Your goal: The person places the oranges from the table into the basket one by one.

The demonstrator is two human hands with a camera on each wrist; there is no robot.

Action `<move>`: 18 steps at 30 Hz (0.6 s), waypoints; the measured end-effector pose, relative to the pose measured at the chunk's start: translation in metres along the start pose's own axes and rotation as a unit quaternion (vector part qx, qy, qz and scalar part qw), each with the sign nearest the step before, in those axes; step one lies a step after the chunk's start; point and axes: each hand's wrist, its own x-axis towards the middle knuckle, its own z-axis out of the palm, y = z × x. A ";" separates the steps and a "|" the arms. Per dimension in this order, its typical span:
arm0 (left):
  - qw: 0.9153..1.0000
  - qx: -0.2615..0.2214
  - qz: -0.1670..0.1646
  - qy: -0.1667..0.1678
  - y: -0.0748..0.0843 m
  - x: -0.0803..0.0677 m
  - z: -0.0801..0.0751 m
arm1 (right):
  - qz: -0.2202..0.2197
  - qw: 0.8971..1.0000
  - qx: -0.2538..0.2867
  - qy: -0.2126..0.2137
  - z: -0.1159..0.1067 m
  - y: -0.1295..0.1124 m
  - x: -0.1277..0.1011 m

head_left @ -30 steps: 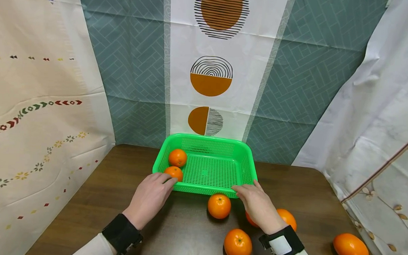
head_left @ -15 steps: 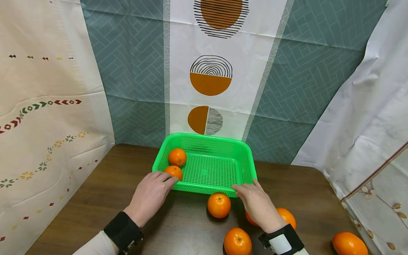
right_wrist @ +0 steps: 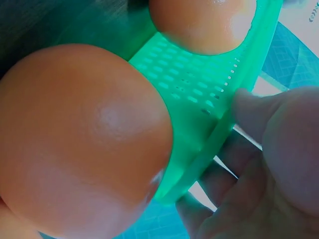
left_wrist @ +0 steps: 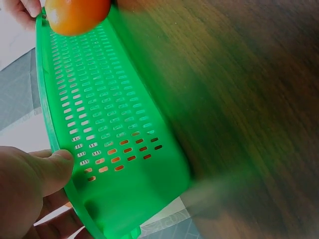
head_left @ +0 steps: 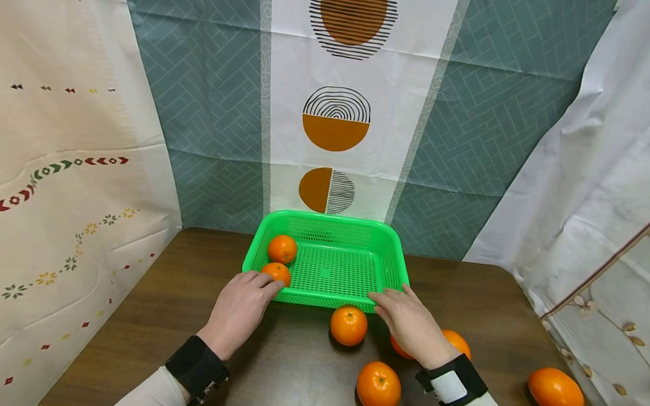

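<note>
A green perforated plastic basket (head_left: 333, 264) sits at the back of the wooden table. Two oranges lie at its left end, one orange (head_left: 283, 249) behind the other orange (head_left: 277, 273). My left hand (head_left: 241, 307) grips the front left corner of the rim; in the left wrist view its thumb (left_wrist: 62, 164) presses the outer wall, fingers over the rim. At the front right corner my right hand (head_left: 412, 325) holds the rim likewise, thumb (right_wrist: 251, 112) outside. Just before the basket's front wall sits an orange (head_left: 349, 326). Beneath my right hand another orange (head_left: 398, 348) is partly hidden.
Nearer the front is an orange (head_left: 379, 388). One orange (head_left: 456, 342) shows just beyond my right wrist, and another orange (head_left: 556, 392) lies near the right edge of the table (head_left: 138, 322). A patterned cloth (head_left: 215, 103) hangs behind the basket.
</note>
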 end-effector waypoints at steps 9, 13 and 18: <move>1.000 0.000 0.003 0.002 0.000 0.001 0.000 | 0.008 1.000 0.006 -0.009 -0.006 0.003 -0.006; 1.000 0.001 0.005 0.006 0.000 0.001 0.000 | 0.006 1.000 -0.006 0.001 -0.009 0.006 -0.011; 1.000 0.001 0.001 0.003 0.000 0.000 0.000 | 0.000 1.000 -0.023 0.012 -0.011 0.011 -0.017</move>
